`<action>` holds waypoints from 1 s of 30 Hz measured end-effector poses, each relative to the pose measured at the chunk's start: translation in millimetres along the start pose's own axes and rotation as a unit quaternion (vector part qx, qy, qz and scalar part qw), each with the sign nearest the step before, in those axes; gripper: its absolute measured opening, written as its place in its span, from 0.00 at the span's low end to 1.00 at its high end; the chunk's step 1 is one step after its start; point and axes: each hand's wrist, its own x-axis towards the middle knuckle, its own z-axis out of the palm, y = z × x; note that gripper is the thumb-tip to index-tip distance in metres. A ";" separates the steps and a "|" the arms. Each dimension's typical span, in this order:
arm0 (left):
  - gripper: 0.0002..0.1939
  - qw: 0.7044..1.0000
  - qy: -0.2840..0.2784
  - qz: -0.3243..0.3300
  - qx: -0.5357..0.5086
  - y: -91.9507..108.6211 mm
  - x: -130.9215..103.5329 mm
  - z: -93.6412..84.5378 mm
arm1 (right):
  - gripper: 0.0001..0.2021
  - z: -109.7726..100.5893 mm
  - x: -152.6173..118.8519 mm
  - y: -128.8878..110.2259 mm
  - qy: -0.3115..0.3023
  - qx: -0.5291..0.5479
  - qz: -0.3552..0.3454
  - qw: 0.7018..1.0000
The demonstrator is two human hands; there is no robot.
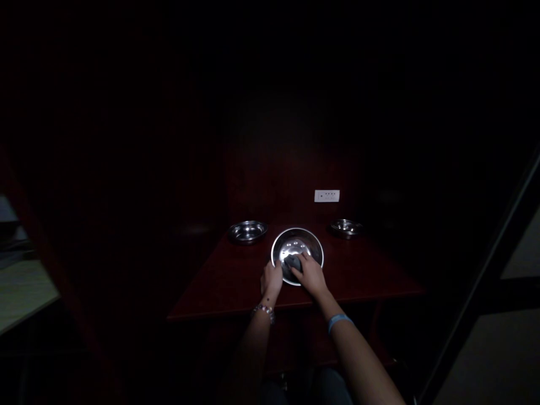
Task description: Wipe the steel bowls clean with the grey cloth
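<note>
Steel bowl (313, 246), lower centre, mouth tilted viewerward; left fingers (278, 268) clamp rim, right fingers (305, 260) dark object (292, 261); surface (219, 284) edge below.

Head view | forward, down over both hands (292, 275) | bowl (313, 247) mid-distance, low centre | single view

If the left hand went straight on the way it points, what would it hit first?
Most likely the large metal bowl: the left hand seems right at its near-left rim, though depth is unclear.
</note>
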 end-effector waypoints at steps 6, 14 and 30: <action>0.24 1.000 0.006 -0.002 0.011 0.0 0.2 0.9 | 0.21 -5.9 -2.8 -5.9 -0.046 0.042 -0.038 0.997; 0.24 1.000 -0.003 -0.008 0.001 2.7 -2.9 -0.8 | 0.25 10.0 1.6 10.0 0.079 0.052 -0.001 0.995; 0.24 1.000 -0.006 0.003 -0.027 2.9 -6.6 -2.2 | 0.16 9.8 4.0 19.1 0.151 -0.053 0.043 0.986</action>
